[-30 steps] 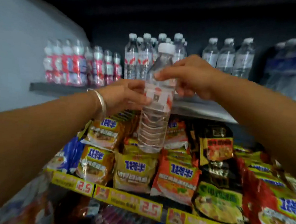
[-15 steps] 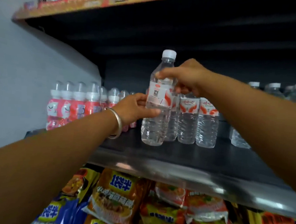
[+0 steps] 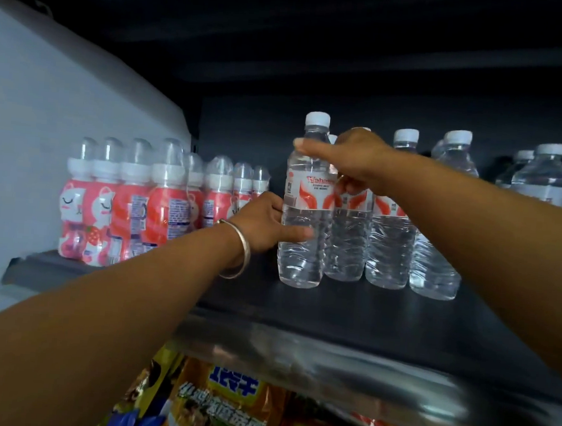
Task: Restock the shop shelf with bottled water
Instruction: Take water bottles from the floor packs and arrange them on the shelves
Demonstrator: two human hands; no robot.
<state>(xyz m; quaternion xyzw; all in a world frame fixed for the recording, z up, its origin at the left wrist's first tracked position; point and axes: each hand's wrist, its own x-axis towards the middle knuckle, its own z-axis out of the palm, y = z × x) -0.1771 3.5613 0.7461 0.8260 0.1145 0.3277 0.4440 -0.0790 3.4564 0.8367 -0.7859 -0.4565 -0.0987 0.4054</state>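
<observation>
A clear water bottle [image 3: 302, 221] with a white cap and a red-and-white label stands upright on the dark shelf [image 3: 349, 314], at the left end of a row of matching water bottles [image 3: 390, 227]. My left hand [image 3: 262, 225], with a silver bangle on its wrist, grips the bottle's middle from the left, thumb across the front. My right hand [image 3: 353, 158] holds the bottle's shoulder from the right, its forefinger stretched across the front below the cap.
Pink cat-printed bottles [image 3: 124, 202] with domed caps fill the shelf's left end against a pale wall [image 3: 46, 123]. Larger water bottles [image 3: 541, 178] stand at the far right. The shelf has a shiny metal front edge [image 3: 329, 359]; instant noodle packets [image 3: 219, 405] lie below it.
Both hands raised the bottle from in front of the noodle packets up to the water shelf and moved it back beside the row, where its base now sits on the shelf.
</observation>
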